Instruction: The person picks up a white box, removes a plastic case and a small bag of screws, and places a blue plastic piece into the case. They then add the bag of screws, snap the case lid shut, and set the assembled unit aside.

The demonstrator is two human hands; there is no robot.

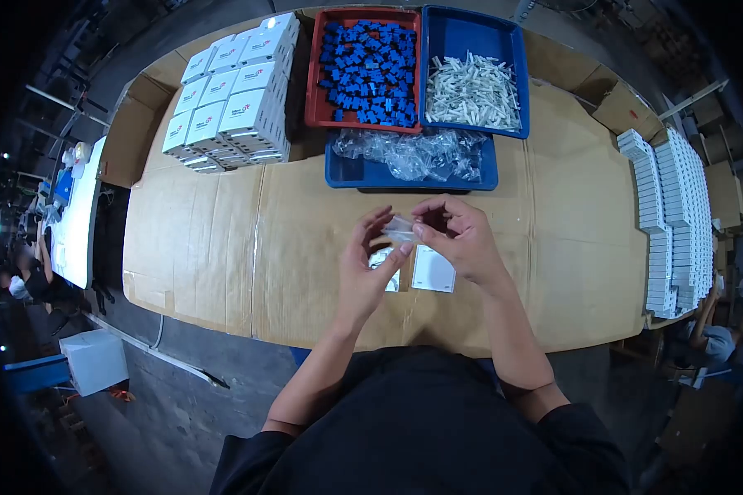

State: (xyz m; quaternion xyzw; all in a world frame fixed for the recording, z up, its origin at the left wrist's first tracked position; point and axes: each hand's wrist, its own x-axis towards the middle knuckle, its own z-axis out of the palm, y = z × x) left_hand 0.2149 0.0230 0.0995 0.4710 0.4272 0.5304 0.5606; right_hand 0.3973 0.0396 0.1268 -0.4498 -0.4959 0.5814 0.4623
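Observation:
Between my two hands is a small clear plastic bag (399,229), held up over the table. My left hand (373,257) pinches its left side with thumb and fingers. On the other side, my right hand (458,235) grips the bag's right edge, fingers curled. Just under the hands lies a flat white square piece (433,271) on the cardboard. A second white piece (393,282) lies left of it, mostly hidden behind my left hand. What the bag contains, if anything, is too small to make out.
Beyond my hands stand a red tray (312,107) of blue parts, a blue tray (470,33) of white sticks, and a lower blue tray (404,185) of clear bags. White boxes (235,91) are stacked at left, white pieces (673,214) at right. Other people sit at both sides.

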